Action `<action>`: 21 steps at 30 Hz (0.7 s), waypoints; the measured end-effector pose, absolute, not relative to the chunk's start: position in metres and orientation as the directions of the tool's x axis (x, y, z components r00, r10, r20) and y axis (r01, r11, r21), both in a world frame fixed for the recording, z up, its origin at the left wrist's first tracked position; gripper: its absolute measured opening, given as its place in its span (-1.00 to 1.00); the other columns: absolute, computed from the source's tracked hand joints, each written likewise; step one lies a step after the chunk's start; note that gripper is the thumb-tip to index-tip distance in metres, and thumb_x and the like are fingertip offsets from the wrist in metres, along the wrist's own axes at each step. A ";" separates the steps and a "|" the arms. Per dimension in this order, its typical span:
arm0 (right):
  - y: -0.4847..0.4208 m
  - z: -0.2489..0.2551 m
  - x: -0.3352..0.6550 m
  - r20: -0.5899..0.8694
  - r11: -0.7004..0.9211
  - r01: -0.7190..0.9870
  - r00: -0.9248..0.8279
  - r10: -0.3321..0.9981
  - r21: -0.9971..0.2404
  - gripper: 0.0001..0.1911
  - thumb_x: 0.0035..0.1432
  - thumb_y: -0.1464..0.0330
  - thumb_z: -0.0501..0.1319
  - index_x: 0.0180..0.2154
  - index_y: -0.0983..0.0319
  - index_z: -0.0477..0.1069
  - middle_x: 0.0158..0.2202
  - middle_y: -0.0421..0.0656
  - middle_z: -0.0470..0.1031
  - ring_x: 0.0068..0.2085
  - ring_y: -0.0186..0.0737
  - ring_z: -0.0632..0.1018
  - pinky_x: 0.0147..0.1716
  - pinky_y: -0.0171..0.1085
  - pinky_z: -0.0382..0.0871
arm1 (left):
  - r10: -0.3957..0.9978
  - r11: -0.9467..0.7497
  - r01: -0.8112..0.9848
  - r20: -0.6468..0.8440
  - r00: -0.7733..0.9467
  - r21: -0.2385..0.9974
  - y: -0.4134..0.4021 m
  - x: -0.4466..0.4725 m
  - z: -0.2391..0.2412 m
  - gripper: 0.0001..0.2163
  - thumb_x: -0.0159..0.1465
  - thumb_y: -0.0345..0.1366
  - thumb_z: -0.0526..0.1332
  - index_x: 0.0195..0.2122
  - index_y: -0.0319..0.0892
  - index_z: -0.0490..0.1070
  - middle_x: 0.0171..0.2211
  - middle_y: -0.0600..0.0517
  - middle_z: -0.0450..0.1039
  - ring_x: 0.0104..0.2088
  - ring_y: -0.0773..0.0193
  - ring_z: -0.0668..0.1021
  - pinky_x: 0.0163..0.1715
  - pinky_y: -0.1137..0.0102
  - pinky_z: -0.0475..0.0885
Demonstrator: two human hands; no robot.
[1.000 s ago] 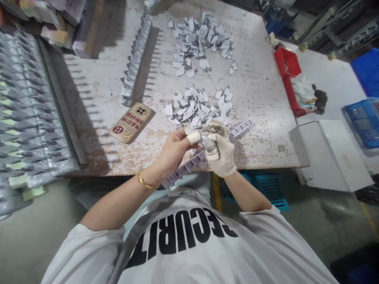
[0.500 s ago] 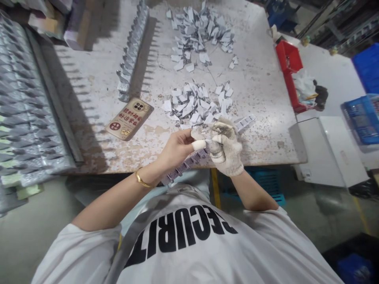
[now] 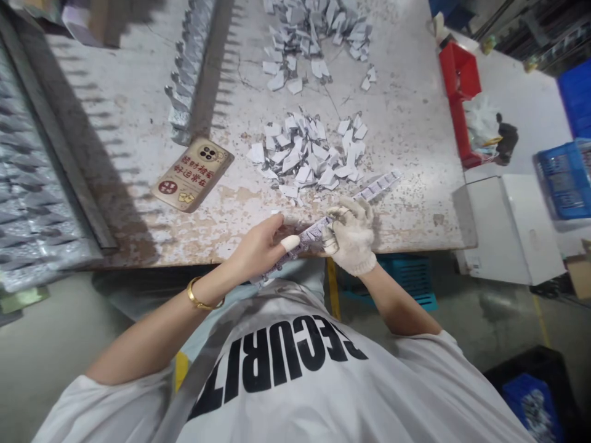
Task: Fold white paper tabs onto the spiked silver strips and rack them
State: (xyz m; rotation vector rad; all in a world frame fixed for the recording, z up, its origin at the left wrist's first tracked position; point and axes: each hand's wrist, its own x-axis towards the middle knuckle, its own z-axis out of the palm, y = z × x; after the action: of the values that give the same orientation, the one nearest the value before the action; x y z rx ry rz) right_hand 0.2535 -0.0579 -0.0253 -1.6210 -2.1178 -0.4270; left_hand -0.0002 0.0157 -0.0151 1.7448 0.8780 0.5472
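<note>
Gripping a long grey strip of moulded parts (image 3: 310, 232) between them, the 2 hands met at the near edge of the worn table (image 3: 415, 135), right of the phone (image 3: 194, 174). The left hand (image 3: 258, 249), bare but for a white cot on 1 finger, pinched the strip's lower stretch, which ran down toward the person's lap. The right hand (image 3: 353, 237), in a knit glove, closed its fingers on the upper end. Right of the phone, just beyond the hands, lay a heap of small white pieces (image 3: 309, 154); a second strip (image 3: 381, 183) lay flat beside that heap, farther right of the phone.
</note>
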 end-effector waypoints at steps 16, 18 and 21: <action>-0.050 -0.004 0.250 0.206 0.198 0.978 -0.181 0.962 -0.063 -0.90 0.22 0.39 0.25 -0.35 0.18 0.52 -0.02 0.00 0.65 0.25 0.12 0.53 0.51 0.24 0.12 | 0.743 -0.268 0.274 0.017 0.669 0.924 0.012 0.002 -0.031 -0.70 0.43 -0.15 0.24 -0.42 -0.09 0.24 -0.51 0.10 0.36 -0.47 0.27 0.42 -0.44 0.39 0.23; -0.048 -0.001 0.250 0.170 0.188 0.980 -0.174 0.970 -0.067 -0.88 0.24 0.41 0.24 -0.36 0.17 0.52 -0.03 0.00 0.66 0.25 0.11 0.53 0.49 0.22 0.17 | 0.733 -0.295 0.280 0.028 0.680 0.914 0.013 0.003 -0.032 -0.69 0.45 -0.15 0.23 -0.42 -0.10 0.23 -0.49 0.09 0.36 -0.46 0.28 0.42 -0.43 0.39 0.22; -0.048 0.003 0.246 0.151 0.156 0.986 -0.145 0.978 -0.064 -0.87 0.27 0.42 0.22 -0.31 0.17 0.55 -0.02 0.00 0.67 0.24 0.11 0.54 0.45 0.21 0.26 | 0.720 -0.324 0.304 0.026 0.693 0.896 0.013 0.002 -0.033 -0.70 0.47 -0.17 0.20 -0.41 -0.11 0.24 -0.46 0.09 0.36 -0.44 0.28 0.41 -0.40 0.38 0.22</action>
State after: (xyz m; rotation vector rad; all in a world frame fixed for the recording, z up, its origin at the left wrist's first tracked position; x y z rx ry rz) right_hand 0.2465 -0.0482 0.0029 -1.9429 -2.2640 -0.0741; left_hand 0.0023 0.0127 -0.0328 1.9132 0.7959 0.5276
